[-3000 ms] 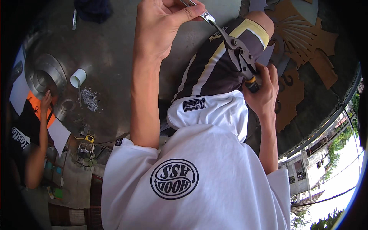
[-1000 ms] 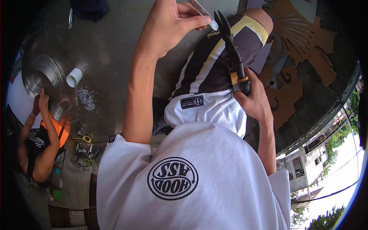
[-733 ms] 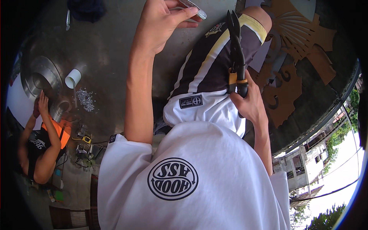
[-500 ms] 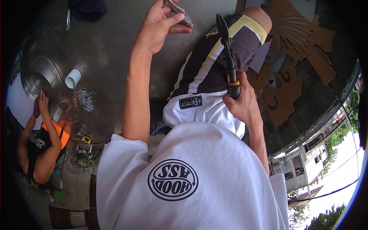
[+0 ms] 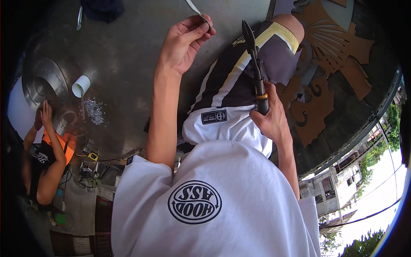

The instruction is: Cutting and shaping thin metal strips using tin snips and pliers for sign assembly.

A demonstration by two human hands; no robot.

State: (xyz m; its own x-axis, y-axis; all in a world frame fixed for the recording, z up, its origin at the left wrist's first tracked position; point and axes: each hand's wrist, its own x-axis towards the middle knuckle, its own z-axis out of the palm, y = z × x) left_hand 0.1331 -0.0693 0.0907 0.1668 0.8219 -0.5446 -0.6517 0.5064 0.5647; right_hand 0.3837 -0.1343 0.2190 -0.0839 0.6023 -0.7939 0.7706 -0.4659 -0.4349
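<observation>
My left hand [image 5: 182,45], at the top middle, is closed with thumb and fingertips pinching a thin, pale metal strip [image 5: 194,7]. The strip reaches up out of the picture, and its lower end is partly hidden by the fingers. In my right hand [image 5: 275,115], beside my lap, are tin snips [image 5: 256,64] with dark blades and a black grip with an orange-yellow band. The blades point upward over my shorts, apart from the strip. Whether the blades are parted is hard to make out.
Brown cut-out sheets [image 5: 314,115] lie at the right near a curved dark edge. On the left, a co-worker's hands [image 5: 46,113] touch a round metal piece [image 5: 53,79]. Near them are a white cylinder [image 5: 81,85], a heap of shiny scraps [image 5: 94,111] and a dark cloth [image 5: 102,9].
My left hand has come down and slightly right, its fingers curling closer together. The strip has turned in the grip and moved with it. My right hand and the snips stay nearly in place.
</observation>
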